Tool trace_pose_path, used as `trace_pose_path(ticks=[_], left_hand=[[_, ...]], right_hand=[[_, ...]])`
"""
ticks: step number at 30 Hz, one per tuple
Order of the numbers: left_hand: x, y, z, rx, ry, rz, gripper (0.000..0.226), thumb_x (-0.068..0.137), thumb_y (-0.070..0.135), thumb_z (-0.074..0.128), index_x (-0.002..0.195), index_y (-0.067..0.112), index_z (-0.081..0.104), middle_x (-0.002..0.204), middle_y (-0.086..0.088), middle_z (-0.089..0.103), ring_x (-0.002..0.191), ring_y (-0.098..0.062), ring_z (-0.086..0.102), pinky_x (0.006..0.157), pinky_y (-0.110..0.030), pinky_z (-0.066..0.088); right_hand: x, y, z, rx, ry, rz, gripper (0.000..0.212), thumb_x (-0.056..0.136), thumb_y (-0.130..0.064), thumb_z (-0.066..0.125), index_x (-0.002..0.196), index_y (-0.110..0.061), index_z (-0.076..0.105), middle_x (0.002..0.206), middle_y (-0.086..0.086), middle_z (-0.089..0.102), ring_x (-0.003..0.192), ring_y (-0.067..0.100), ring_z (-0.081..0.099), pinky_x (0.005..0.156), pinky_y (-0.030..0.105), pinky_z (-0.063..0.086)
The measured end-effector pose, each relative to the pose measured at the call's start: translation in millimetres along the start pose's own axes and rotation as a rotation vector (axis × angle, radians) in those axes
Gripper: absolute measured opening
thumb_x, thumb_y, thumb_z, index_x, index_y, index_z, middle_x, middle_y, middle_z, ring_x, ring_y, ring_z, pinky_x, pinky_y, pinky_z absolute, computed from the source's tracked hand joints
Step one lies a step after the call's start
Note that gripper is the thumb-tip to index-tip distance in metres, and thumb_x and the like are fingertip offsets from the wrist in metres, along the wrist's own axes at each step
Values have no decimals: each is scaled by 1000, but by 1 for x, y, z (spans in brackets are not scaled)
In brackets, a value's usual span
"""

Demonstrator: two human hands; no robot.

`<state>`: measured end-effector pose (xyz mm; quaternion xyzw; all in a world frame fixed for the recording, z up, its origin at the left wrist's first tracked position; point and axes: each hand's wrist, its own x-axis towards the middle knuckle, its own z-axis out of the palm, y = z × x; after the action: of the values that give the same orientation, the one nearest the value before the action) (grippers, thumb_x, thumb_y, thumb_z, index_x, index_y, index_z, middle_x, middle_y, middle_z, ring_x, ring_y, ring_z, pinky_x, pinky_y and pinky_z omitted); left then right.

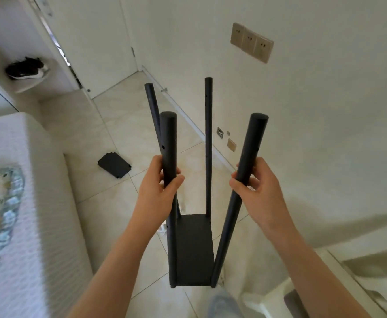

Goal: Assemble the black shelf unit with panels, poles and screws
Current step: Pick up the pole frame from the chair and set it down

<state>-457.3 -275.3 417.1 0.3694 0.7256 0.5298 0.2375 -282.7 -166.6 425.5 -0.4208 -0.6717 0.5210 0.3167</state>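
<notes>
Head view: black panel (193,249) sits low between the forearms, with a pole at each corner. Left hand (159,187) grips near left pole (168,134). Right hand (256,187) grips near right pole (253,138), which splays outward. Far poles (208,134) untouched. Spare panels (114,165) lie on the floor (119,120) beyond.

**One head-worn view, looking down**

A single wide-angle camera looks forward and steeply down from head height. The left hand (159,182) and right hand (259,187) are near the lens; floor (119,125) lies well below, wall (325,99) right.
</notes>
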Motion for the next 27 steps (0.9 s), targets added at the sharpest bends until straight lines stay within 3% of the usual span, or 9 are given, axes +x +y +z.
trace_pose_path(ticks=[4,7,12,16,19,27], left_hand=[[55,-14,17,96,82,-100,35,94,18,68,123,23,51,109,14,61,100,-3,60,72,-9,47],[98,-20,31,158,118,-160,35,92,19,70,120,27,50,109,13,60,94,-1,58,68,-6,44],[164,-33,42,215,169,-239,33,91,21,72,115,28,50,106,8,65,89,-2,60,70,-10,44],[214,-42,43,233,179,-265,35,89,23,74,115,28,52,102,13,64,89,-1,60,71,-14,43],[250,-49,42,243,177,-273,37,88,25,75,116,32,51,103,16,63,89,3,59,67,-7,40],[350,-68,28,234,215,-313,39,85,24,78,111,33,51,97,21,62,86,7,58,61,-4,39]], right_hand=[[75,6,-4,-106,-115,58,39,82,-10,76,104,-34,54,95,-11,67,90,9,68,80,23,55],[128,8,-5,-93,-206,76,44,82,-6,75,100,-38,52,93,-10,66,86,8,69,72,19,54],[207,11,4,-66,-322,115,33,88,-8,69,110,-26,53,102,-7,65,94,9,67,68,14,52],[265,11,13,-114,-393,117,31,90,-11,68,112,-26,51,100,-8,65,97,11,67,80,21,53],[308,10,21,-145,-430,125,33,90,-11,67,113,-27,51,97,-8,67,97,9,67,89,30,53],[417,4,64,-201,-482,95,39,90,-8,67,104,-39,49,95,-9,67,89,2,68,72,17,50]])
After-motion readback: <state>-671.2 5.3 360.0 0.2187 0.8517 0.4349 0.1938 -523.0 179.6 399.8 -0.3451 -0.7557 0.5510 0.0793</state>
